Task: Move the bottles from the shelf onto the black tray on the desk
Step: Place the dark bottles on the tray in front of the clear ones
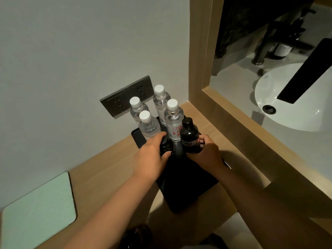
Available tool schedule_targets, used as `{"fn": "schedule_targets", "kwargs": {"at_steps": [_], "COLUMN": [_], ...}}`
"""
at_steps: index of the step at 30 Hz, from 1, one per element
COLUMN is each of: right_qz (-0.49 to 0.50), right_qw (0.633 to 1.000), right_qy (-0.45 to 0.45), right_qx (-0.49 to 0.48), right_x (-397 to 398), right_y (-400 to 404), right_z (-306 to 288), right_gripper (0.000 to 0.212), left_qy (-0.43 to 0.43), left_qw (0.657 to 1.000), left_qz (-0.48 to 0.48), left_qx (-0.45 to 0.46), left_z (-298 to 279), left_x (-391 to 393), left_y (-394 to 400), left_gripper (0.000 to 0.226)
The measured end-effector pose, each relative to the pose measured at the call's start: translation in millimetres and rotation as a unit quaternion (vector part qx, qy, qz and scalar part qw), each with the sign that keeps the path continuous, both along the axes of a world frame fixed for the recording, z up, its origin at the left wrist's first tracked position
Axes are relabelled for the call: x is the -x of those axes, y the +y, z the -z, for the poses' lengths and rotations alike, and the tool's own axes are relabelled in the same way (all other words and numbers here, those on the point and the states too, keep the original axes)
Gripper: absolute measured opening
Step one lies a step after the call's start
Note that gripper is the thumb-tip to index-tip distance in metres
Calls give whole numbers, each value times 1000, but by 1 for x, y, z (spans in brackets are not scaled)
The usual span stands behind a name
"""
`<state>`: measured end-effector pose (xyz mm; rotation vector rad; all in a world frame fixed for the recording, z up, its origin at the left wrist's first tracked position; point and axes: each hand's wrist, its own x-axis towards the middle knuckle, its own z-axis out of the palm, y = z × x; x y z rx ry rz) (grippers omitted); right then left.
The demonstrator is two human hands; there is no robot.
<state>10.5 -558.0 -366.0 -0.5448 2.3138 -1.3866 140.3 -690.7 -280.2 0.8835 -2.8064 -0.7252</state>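
A black tray (pixel 186 191) lies on the wooden desk against the wall. Several clear water bottles with white caps stand at its far end; the nearest one carries a red-lettered label (pixel 173 121). My left hand (pixel 152 157) grips a dark bottle (pixel 166 146) over the tray, its body mostly hidden by my fingers. My right hand (pixel 208 151) grips a second dark bottle with a black cap (pixel 190 135), upright just right of the labelled water bottle. Both dark bottles sit close together at the tray's middle.
A dark socket panel (pixel 125 97) is on the wall behind the bottles. A pale green mat (pixel 39 209) lies at the desk's near left. A wood-framed opening (pixel 224 108) on the right shows a white basin (pixel 287 105) and black tap.
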Motion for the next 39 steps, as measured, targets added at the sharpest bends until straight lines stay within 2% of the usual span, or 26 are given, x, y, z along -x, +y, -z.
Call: {"fn": "schedule_targets", "kwargs": {"at_steps": [3, 10, 21, 26, 29, 34, 39], "right_qz": [-22, -46, -46, -47, -39, -35, -68], "right_qw": [999, 999, 999, 998, 999, 999, 997], "right_qy": [-27, 18, 1, -33, -23, -24, 34], "right_qx": [8, -12, -8, -22, -28, -27, -34], "right_x": [1, 7, 10, 9, 4, -3, -11], "right_y": [3, -3, -9, -11, -8, 1, 18], "right_z": [0, -3, 6, -1, -8, -35, -62], "right_gripper": [52, 44, 50, 58, 69, 74, 72], "left_qy": [20, 29, 12, -5, -15, -4, 44], "left_qw": [1000, 999, 999, 998, 999, 999, 994], "left_qz": [6, 9, 9, 16, 21, 23, -47], "left_qx": [13, 33, 48, 59, 39, -24, -90], "left_z": [6, 12, 14, 8, 4, -8, -19], "left_x": [-2, -2, -3, -3, -2, -8, -37], "left_y": [-2, -3, -1, -2, -2, -3, 7], "left_gripper": [58, 60, 62, 62, 64, 72, 56]}}
